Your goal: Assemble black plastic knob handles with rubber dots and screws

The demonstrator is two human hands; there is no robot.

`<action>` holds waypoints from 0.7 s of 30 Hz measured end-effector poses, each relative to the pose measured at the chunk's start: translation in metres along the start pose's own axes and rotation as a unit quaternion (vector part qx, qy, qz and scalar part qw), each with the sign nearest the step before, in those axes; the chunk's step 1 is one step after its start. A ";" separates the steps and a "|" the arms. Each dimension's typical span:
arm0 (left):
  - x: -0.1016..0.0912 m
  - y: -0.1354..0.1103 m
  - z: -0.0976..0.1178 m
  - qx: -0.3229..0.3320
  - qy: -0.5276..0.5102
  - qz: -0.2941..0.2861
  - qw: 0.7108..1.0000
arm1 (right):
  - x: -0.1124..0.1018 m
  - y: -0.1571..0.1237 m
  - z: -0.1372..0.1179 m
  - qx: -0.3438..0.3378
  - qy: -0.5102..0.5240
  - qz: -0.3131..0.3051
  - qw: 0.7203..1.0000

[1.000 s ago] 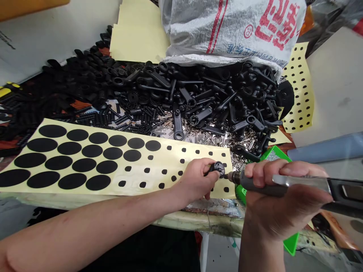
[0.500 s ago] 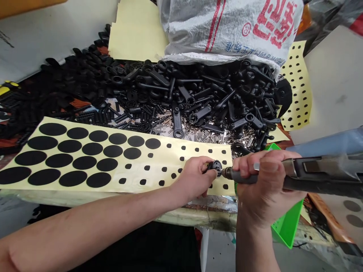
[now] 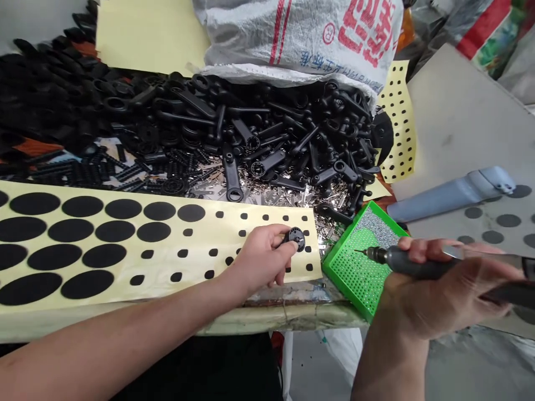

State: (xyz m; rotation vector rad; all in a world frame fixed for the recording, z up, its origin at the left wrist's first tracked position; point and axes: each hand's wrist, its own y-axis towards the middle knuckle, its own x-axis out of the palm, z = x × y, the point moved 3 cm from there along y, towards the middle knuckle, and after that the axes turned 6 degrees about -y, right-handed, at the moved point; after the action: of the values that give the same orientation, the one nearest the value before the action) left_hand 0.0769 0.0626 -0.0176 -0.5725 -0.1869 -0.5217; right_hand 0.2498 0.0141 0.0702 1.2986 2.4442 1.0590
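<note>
My left hand (image 3: 267,253) pinches a round black plastic part (image 3: 296,239), its ribbed face turned to the right. This part is held over the right end of a yellow sticker sheet (image 3: 167,292). My right hand (image 3: 443,289) is closed around a grey power screwdriver (image 3: 412,263). The tool's thin bit points left, above a green perforated tray (image 3: 346,289) with small silvery screws (image 3: 378,225) heaped at its far side. Bit and black part are apart. Whether a screw sits on the bit is too small to tell.
Behind the sheet lies a heap of black plastic arms (image 3: 267,161) with loose metal clips (image 3: 259,192). A white woven sack (image 3: 292,39) stands at the back. Right of the tray rests a grey-blue handle-like piece (image 3: 451,192).
My right hand has drawn the screwdriver away from the black part, rightward over the green tray. My left hand still holds the part. The camera view has turned right.
</note>
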 end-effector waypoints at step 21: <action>-0.002 0.000 -0.001 0.009 -0.019 -0.026 0.999 | -0.013 -0.006 0.039 0.082 -0.073 -0.008 0.994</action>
State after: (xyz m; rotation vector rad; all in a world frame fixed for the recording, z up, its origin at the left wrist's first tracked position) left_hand 0.0754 0.0623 -0.0192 -0.5617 -0.2435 -0.5596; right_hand 0.2714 0.0216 0.0356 1.3487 2.4690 0.7451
